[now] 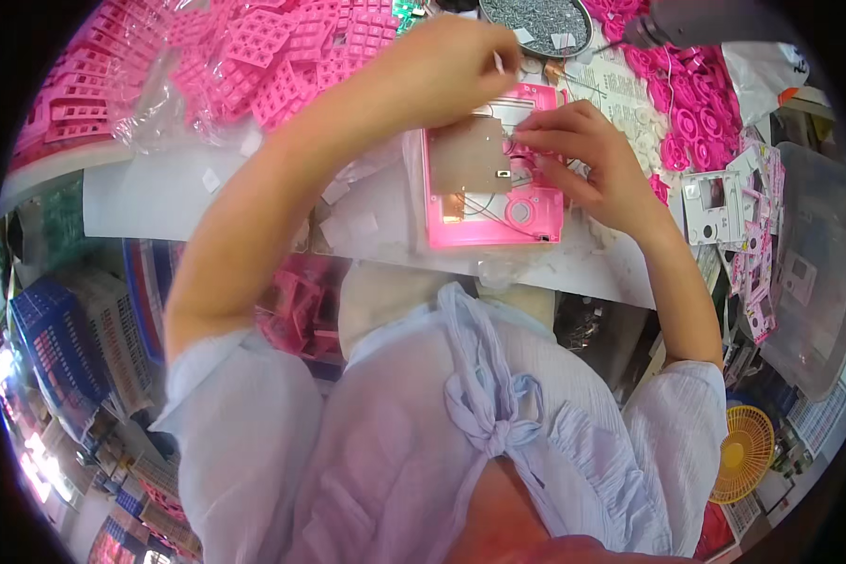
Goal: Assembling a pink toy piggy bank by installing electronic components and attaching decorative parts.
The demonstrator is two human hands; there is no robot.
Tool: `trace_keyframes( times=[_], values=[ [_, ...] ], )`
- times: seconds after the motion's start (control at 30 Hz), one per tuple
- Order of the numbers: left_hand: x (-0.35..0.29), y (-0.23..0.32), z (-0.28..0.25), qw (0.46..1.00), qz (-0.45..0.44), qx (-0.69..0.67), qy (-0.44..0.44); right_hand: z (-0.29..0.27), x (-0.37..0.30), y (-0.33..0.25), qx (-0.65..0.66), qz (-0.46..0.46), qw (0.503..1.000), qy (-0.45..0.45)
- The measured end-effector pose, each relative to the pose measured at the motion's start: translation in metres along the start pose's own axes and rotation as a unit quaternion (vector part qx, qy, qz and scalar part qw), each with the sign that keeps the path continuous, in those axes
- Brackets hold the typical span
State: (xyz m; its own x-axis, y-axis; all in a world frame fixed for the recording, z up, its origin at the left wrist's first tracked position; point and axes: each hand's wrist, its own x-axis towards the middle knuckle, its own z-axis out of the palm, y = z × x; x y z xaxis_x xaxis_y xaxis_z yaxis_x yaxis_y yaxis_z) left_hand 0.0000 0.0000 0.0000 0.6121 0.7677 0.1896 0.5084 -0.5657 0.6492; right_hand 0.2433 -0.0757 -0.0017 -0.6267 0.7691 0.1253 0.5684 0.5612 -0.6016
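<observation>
A pink plastic casing lies on the table in front of me, its inside facing up. A flat grey-brown board sits in it, with thin wires running across the lower part. My right hand reaches over the casing's right side, fingers bent and apart, fingertips at the wires beside the board. Above the casing's far edge, my left hand is closed with curled fingers. What it pinches, if anything, is hidden by the hand. Close to its fingers stands a round tray of small dark screws.
Pink keypad-like frames are heaped at the far left, partly in clear plastic. Several pink ring-shaped parts and small white parts lie at the right. A dark tool projects in at the far right. Pale printed panels lie near the right edge.
</observation>
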Motion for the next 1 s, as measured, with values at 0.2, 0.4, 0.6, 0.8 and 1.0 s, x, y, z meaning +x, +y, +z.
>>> trace_keyframes(
  times=[0.2,0.4,0.6,0.8,1.0],
  values=[
    [-0.028,-0.003,-0.017,0.957,-0.259,0.088,0.094,0.0,0.013,-0.009,-0.077,-0.031,0.996,0.037],
    [-0.035,-0.01,0.012,0.98,-0.126,0.033,0.152,0.006,0.046,-0.018,-0.016,0.056,0.998,0.02],
    [-0.036,-0.016,0.016,0.954,-0.18,-0.205,0.127,0.056,0.053,-0.031,-0.14,-0.104,0.974,0.144],
    [-0.04,0.009,0.012,0.974,-0.126,-0.157,0.101,0.017,0.038,-0.028,-0.02,-0.104,0.983,0.151],
    [-0.04,0.015,0.022,0.989,-0.022,-0.024,0.144,0.015,0.043,-0.016,0.034,0.032,0.982,0.185]
  ],
)
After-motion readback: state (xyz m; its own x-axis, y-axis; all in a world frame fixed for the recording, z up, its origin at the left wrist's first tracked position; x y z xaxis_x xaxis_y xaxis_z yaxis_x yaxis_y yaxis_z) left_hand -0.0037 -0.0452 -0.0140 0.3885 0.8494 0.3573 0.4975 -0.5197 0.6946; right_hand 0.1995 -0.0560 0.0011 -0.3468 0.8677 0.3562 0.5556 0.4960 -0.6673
